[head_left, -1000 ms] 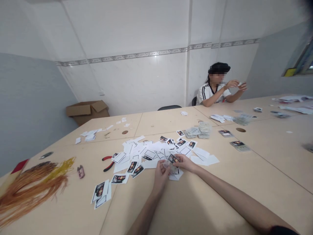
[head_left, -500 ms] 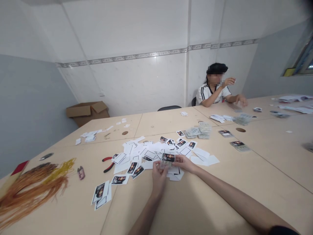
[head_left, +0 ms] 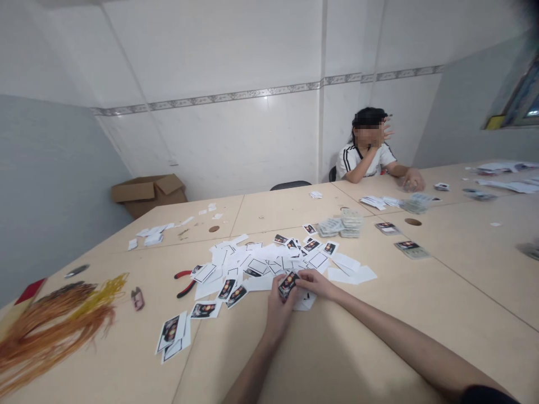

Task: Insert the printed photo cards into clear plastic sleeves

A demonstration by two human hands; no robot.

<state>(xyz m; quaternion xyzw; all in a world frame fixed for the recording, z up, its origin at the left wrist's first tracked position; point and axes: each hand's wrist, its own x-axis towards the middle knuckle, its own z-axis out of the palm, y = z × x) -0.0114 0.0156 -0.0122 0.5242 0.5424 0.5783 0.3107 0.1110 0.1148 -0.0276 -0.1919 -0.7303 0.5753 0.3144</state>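
Observation:
Between my hands is a small clear plastic pack with a black printed card (head_left: 288, 285) on its front, tilted above the table's near side. My left hand (head_left: 279, 300) is closed around its left and lower part. The fingers of my right hand (head_left: 316, 283) are pinched at its right edge. Just beyond them spreads a loose heap of white paper cards (head_left: 261, 267), some with black frames and some with dark pictures. A few white slips (head_left: 305, 302) lie beneath my right hand. The pack's lower half is hidden by my fingers.
Red-handled pliers (head_left: 185, 283), a pink clipper-like tool (head_left: 137, 299) and orange and yellow cords (head_left: 63, 322) lie left. Clear packs (head_left: 351, 223) are stacked behind the heap; two more packs (head_left: 411, 249) lie right. Across the table sits a person (head_left: 366, 151). A cardboard box (head_left: 147, 193) stands behind.
The pack has turned and come lower and nearer, sitting deeper in my left hand. My right fingers have shifted slightly left along it. The person opposite has brought a raised hand to the face.

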